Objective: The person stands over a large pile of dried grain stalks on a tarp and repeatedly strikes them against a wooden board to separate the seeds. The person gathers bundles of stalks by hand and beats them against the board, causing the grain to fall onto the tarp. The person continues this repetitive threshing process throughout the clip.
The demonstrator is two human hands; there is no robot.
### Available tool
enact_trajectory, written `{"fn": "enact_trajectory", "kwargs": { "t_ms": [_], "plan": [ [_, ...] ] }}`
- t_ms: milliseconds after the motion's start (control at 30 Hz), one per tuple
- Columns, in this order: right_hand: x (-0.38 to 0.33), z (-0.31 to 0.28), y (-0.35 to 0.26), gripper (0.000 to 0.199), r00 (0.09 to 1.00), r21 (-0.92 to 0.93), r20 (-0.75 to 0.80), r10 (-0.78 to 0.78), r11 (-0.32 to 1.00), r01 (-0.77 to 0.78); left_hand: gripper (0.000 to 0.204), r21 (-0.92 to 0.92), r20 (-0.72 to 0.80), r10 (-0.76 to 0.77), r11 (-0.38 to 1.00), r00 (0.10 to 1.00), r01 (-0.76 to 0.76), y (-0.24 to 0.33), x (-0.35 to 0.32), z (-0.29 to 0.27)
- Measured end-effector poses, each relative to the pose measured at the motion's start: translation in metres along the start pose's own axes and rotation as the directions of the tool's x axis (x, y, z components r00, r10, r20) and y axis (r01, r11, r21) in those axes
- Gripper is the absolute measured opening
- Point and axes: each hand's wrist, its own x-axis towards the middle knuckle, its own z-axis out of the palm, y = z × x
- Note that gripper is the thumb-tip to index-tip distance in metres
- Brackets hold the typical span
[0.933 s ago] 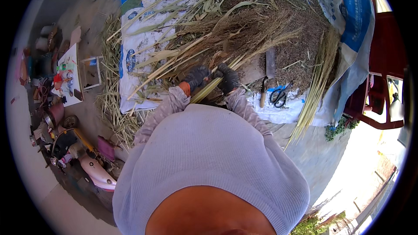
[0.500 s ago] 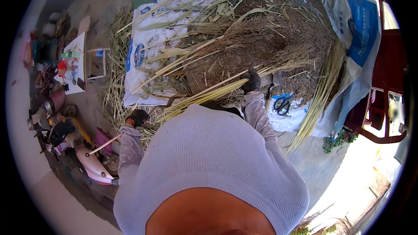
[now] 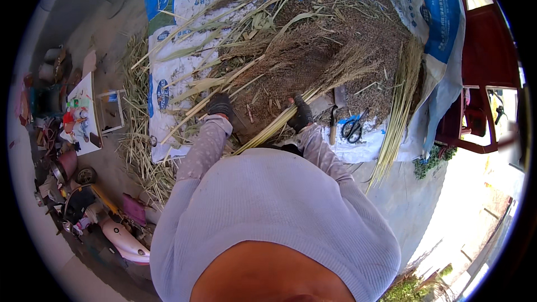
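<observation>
My right hand [image 3: 302, 114], in a dark glove, is shut on a bundle of pale yellow stalks [image 3: 267, 133] that slants from my lap up into a big heap of dry brown brush heads [image 3: 319, 50]. My left hand [image 3: 221, 105], also gloved, lies on loose long stalks [image 3: 190, 86] at the heap's near left edge. Its fingers are curled, but I cannot make out whether they grip a stalk. Both sleeves are light lilac.
White and blue woven sacks [image 3: 168, 78] lie under the heap. Blue-handled scissors [image 3: 352, 128] and a small chopper [image 3: 334, 113] sit right of my right hand. A tidy stalk bundle [image 3: 398, 100] and a red chair [image 3: 481, 72] are further right. Cut straw [image 3: 137, 145], clutter and a scooter [image 3: 114, 232] are to the left.
My left hand came back from the straw at the lower left up to the heap. My right hand kept hold of the stalk bundle and shifted slightly left.
</observation>
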Motion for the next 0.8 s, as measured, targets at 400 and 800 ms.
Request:
{"fn": "enact_trajectory", "kwargs": {
  "t_ms": [400, 800],
  "plan": [
    [-0.001, 0.014, 0.003, 0.020, 0.983, -0.155, -0.145, 0.113, 0.979, -0.135, 0.026, -0.190, -0.192, 0.395, 0.883, 0.898, -0.429, 0.006, -0.087, 0.013],
    [0.027, 0.006, 0.004, 0.010, 0.990, -0.080, -0.105, 0.097, 0.991, -0.106, 0.025, -0.215, 0.101, 0.410, 0.899, 0.907, -0.382, -0.007, -0.166, -0.040]
  ]
}}
